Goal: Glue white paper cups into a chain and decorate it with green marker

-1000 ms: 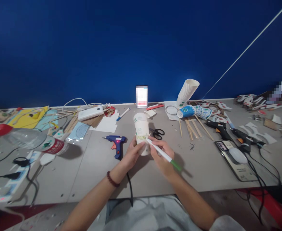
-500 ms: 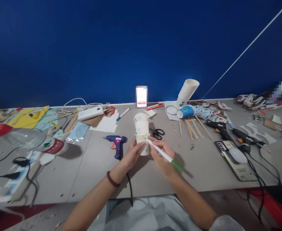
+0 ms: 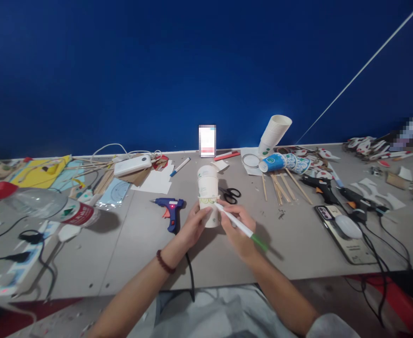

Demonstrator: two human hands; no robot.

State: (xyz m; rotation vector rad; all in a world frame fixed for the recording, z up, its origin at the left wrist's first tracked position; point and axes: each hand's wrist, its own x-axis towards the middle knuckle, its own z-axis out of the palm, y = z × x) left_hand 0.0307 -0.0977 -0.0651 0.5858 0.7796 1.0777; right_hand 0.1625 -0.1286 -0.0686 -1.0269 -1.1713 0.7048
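Note:
White paper cups (image 3: 208,185) joined into one column lie or stand in front of me, with faint green print around the lower one. My left hand (image 3: 194,224) is closed on the lower cup's left side, thumb on its face. In my right hand (image 3: 239,230) is a white marker (image 3: 237,220) with a green end; its tip meets the right side of that cup. Just left of my left hand lies a blue glue gun (image 3: 172,211) with a lit red light. Black scissors (image 3: 231,195) rest behind my right hand.
A stack of paper cups (image 3: 275,134), blue-patterned cups (image 3: 274,163) and wooden sticks (image 3: 280,188) are at back right. Nearer is a phone (image 3: 345,244) among cables. At left are a bottle (image 3: 75,212), a power strip (image 3: 30,263) and a blue-capped marker (image 3: 180,167).
Almost nothing differs. Both hands keep their hold on the cup and the marker, with the marker tip at nearly the same spot.

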